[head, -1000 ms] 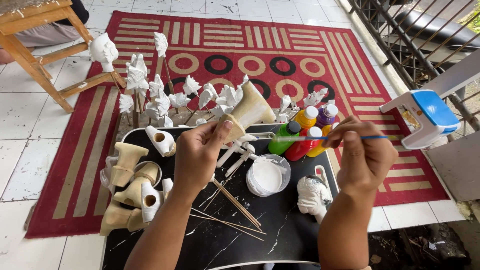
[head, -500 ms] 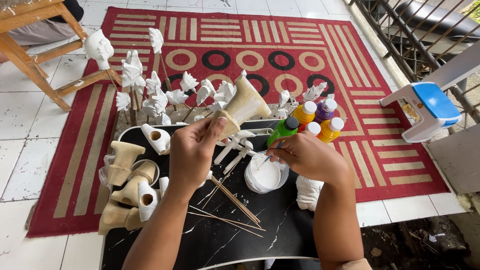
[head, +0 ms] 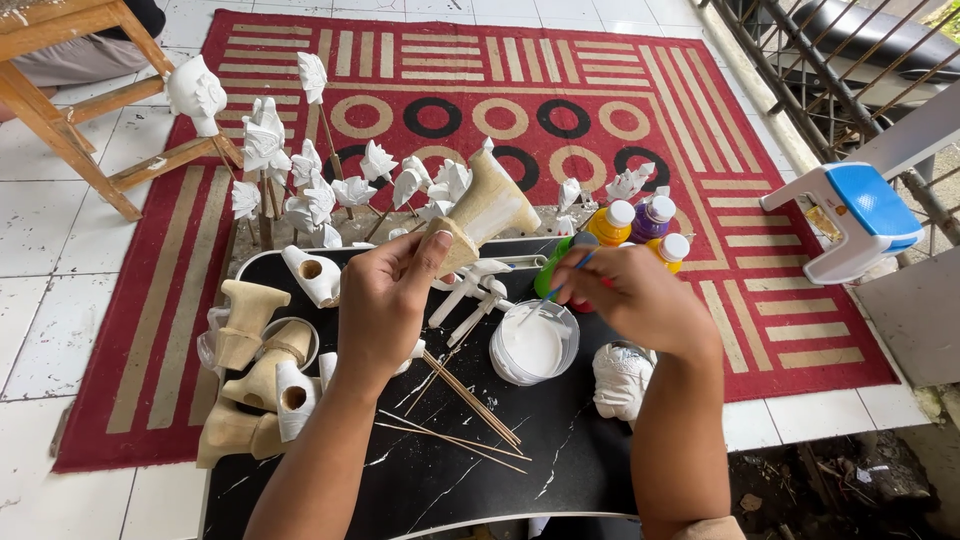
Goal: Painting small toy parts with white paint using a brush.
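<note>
Pale wooden bell-shaped carving (head: 487, 210) is pinched at its narrow end by the left hand (head: 385, 300), raised above the black table (head: 450, 480) for access; the right hand (head: 630, 295) pinches a thin brush (head: 555, 292) dipping into the tub of white paint (head: 533, 343).

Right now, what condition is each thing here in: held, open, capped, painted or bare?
Left hand: gripping the tan bell-shaped carved piece, raised and tilted.
Right hand: holding a thin blue-handled brush, tip in the paint.
Round clear tub of white paint: open.
Coloured paint bottles: upright, capped.
Tan carved pieces at left: unpainted, heaped.
</note>
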